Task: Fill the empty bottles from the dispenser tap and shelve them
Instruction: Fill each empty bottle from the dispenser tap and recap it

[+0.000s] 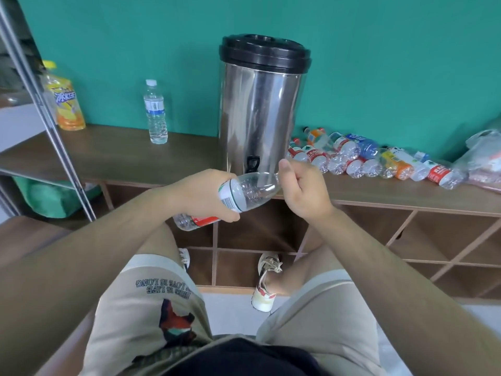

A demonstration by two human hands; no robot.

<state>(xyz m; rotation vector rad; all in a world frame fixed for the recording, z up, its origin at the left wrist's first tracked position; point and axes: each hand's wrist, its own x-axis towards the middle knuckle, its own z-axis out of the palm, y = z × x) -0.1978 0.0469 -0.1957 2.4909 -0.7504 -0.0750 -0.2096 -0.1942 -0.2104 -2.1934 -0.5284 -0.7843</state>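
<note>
Bottle: I held a clear bottle [249,191] tilted at frame centre, just below the tap [253,161].
Hands: my left hand [200,194] gripped its body; my right hand [303,185] curled round its neck.
Dispenser: the dispenser [260,104] stood behind on the bench [108,153].
Right of frame: heaped bottles [366,158] lay there.

We are facing a teal wall [379,63], with a long wooden counter [108,156] running along it. Open wooden cubbies [439,240] are sitting beneath it, and a metal rack [69,169] is standing at the left above a pale floor [230,313].
</note>
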